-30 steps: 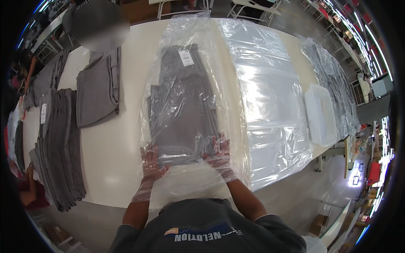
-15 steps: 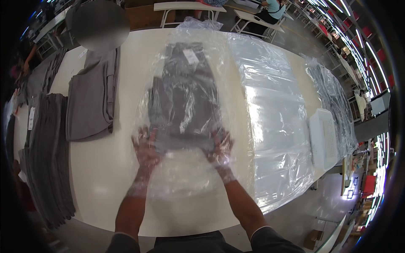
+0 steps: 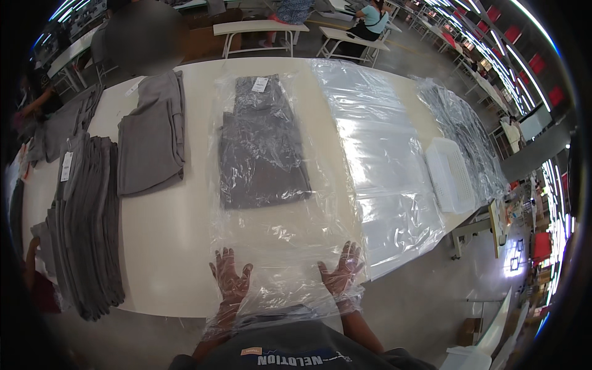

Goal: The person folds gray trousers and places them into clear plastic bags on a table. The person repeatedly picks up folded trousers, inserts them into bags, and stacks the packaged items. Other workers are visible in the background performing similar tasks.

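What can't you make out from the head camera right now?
All in the head view:
Tag print: too small to read.
Underside of the trousers: hidden by their own upper layer.
Near edge of the bag: lost among creases by the shirt.
Details of the far-right pile: obscured by glare and creased plastic.

- Pale, smooth counter (image 3: 163,246), its edges looking bowed
- Grey floor (image 3: 410,308), with a bright glare patch (image 3: 513,262) at right
- Two white benches (image 3: 261,28) on thin legs beyond the far edge
- Long white strip lights (image 3: 536,28) in rows, upper right
- Brown box (image 3: 470,331) on the floor, lower right
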`<state>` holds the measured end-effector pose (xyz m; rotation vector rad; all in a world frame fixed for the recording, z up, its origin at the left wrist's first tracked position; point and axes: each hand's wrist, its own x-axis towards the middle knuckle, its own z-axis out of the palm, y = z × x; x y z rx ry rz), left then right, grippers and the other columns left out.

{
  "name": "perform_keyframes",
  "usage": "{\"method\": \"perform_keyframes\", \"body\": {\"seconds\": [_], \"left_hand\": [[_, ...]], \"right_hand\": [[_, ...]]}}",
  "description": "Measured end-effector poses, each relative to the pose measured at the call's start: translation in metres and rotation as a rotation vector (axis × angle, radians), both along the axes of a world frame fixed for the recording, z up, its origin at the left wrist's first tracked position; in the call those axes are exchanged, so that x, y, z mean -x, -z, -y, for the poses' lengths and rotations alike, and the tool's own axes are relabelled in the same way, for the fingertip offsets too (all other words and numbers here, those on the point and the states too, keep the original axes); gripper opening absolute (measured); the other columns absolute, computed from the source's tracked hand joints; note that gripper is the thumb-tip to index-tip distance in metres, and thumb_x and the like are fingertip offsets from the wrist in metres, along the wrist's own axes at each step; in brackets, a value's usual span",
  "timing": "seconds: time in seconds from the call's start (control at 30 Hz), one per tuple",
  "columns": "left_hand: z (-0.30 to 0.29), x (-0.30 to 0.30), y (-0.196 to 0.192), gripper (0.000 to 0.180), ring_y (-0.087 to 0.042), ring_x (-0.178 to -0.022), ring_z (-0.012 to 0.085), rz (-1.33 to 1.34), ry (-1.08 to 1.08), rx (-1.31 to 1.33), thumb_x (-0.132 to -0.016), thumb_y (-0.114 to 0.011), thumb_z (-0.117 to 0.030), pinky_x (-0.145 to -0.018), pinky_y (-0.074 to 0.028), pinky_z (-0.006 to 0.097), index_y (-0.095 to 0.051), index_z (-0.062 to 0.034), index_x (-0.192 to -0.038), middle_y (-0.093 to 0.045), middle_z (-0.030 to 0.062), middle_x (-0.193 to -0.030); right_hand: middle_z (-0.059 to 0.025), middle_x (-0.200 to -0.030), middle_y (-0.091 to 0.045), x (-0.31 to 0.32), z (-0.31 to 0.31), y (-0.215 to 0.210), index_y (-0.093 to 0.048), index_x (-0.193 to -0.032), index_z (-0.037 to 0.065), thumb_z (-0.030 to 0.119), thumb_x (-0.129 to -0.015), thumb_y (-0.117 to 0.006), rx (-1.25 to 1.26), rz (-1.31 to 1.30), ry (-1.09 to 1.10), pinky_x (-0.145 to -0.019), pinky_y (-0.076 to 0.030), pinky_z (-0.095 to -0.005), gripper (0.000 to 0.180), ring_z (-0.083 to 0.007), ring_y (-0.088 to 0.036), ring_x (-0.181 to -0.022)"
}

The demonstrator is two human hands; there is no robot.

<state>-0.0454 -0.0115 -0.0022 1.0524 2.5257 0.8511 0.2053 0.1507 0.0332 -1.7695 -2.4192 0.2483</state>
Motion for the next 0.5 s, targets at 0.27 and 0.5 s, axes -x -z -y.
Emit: {"method": "perform_keyframes", "body": {"seconds": [0.27, 0.5], "left_hand": [[-0.053, -0.008, -0.05, 0.078, -0.045, -0.129, 0.0378, 1.794, -0.085, -0.959, -0.092, -0.04, -0.066, -0.11, -0.028, 0.055, -0.034, -0.0103, -0.147, -0.041, 0.017, -0.146], [-0.072, -0.026, -0.081, 0.05, -0.056, -0.117, 0.0355, 2.283, 0.3, -1.287, -0.091, -0.052, -0.035, -0.104, -0.04, 0.052, -0.051, -0.0077, -0.133, -0.051, 0.0203, -0.136]], "right_hand": [[-0.0177, -0.123, -0.058, 0.051, 0.019, 0.024, -0.058, -0.122, 0.004, 0.033, -0.082, -0.068, -0.017, -0.34, -0.325, -0.109, -0.03, -0.0512, 0.05, -0.0368, -0.05, -0.12], [-0.0159, -0.121, -0.055, 0.14, -0.051, 0.072, -0.039, -0.137, 0.008, 0.025, -0.09, -0.064, 0.034, -0.977, -0.398, -0.094, -0.046, -0.0419, 0.056, -0.0322, -0.056, -0.107]]}}
